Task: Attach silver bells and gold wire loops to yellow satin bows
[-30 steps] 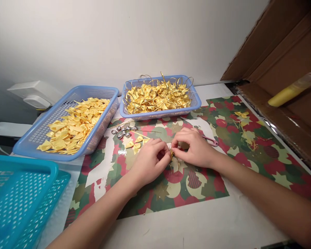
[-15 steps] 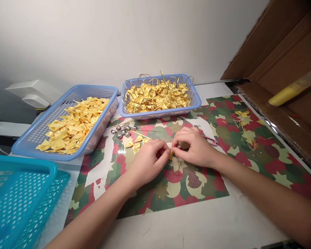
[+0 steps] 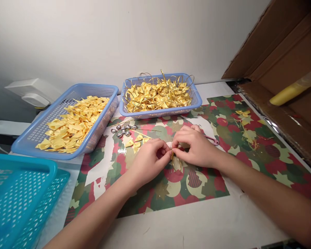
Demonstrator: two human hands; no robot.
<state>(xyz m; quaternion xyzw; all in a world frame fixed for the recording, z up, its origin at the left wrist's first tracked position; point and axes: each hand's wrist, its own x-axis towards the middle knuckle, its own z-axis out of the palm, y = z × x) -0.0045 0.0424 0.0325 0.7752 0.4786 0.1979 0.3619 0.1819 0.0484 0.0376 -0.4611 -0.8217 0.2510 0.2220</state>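
Note:
My left hand point(image 3: 153, 158) and my right hand point(image 3: 192, 145) meet over the patterned paper point(image 3: 155, 202), fingertips pinched close together. Between them is a gold cord point(image 3: 180, 165), bent into a loop that hangs below the fingers. What sits right at the fingertips is mostly covered. A few yellow ribbon bows point(image 3: 137, 143) lie just left of my left hand. Behind them is a small group of silver bells point(image 3: 123, 130), with thin gold cords beside it. A pink-handled tool point(image 3: 214, 141) lies partly hidden behind my right hand.
A blue basket point(image 3: 79, 157) of yellow bows stands at left. Another blue basket point(image 3: 160, 114) at the back holds bows with gold cords. Teal baskets point(image 3: 52, 167) sit front left. A cardboard box point(image 3: 280, 48) with a yellow tube point(image 3: 287, 95) is at right.
The gold loop under my fingers has turned and now hangs as a narrower, clearer loop. Both hands stay pinched at nearly the same place.

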